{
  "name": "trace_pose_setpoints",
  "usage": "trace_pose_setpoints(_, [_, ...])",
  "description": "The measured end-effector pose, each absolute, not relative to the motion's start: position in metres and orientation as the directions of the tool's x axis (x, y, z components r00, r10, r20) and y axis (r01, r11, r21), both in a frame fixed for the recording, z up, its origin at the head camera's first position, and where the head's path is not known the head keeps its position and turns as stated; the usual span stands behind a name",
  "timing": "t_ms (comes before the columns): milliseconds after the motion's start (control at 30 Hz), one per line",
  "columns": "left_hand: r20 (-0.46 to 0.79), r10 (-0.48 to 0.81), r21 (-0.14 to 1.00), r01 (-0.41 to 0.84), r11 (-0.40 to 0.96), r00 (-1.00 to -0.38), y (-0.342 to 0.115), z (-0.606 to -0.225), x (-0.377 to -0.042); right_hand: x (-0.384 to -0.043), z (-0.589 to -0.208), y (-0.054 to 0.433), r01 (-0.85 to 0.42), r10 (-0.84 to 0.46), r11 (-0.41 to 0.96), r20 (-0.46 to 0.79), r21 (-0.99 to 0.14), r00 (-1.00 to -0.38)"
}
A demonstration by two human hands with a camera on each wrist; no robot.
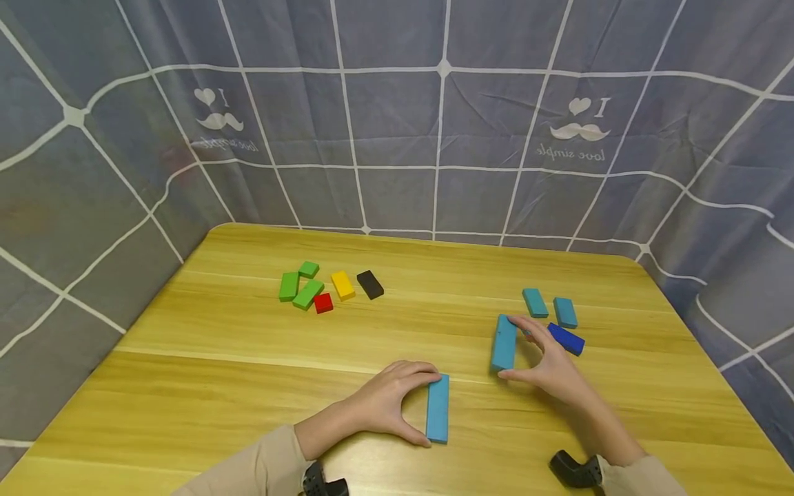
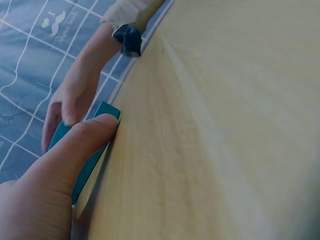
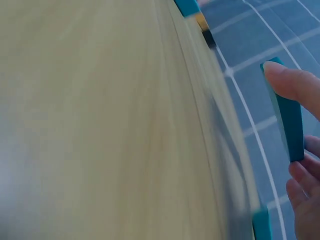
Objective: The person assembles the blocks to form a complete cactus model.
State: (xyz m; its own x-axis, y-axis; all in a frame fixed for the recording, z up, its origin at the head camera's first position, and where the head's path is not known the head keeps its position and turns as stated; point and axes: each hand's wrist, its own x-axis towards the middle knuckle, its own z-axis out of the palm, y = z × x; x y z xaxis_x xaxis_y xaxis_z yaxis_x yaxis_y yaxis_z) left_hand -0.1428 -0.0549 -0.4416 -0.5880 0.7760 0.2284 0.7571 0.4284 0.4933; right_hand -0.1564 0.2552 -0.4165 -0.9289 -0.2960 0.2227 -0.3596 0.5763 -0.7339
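Note:
A long light-blue block (image 1: 438, 409) lies flat near the front middle of the table. My left hand (image 1: 391, 401) holds it at its two ends, between thumb and fingers; the left wrist view shows the thumb (image 2: 95, 131) on one end. Farther right, my right hand (image 1: 553, 366) grips a second light-blue block (image 1: 504, 343) by its ends. In the right wrist view this block (image 3: 289, 120) is raised off the table, its shadow below. Beyond the right hand lie two smaller light-blue blocks (image 1: 535, 303) and a dark-blue block (image 1: 566, 339).
At the back left of the wooden table (image 1: 236, 386) several green blocks (image 1: 308, 294) lie beside a red block (image 1: 323, 303), a yellow block (image 1: 342, 285) and a black block (image 1: 370, 284). A grey checked curtain (image 1: 397, 124) hangs behind the table and along its sides.

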Motion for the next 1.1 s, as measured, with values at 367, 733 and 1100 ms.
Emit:
trace_pose_setpoints(367, [0.238, 0.793, 0.468, 0.782, 0.412, -0.561, -0.056, -0.442, -0.144, -0.195, -0.431, 0.203, -0.446, -0.422, 0.512, 0.237, -0.734, -0.875])
trace_pose_setpoints(733, [0.247, 0.795, 0.448, 0.793, 0.413, -0.553, -0.056, -0.443, -0.144, -0.201, -0.438, 0.183, -0.458, -0.485, 0.494, 0.203, -0.739, -0.851])
trace_pose_setpoints(1100, [0.245, 0.796, 0.457, 0.79, 0.409, -0.554, -0.056, -0.441, -0.142, -0.2, -0.438, 0.182, -0.464, -0.51, 0.547, 0.162, -0.697, -0.845])
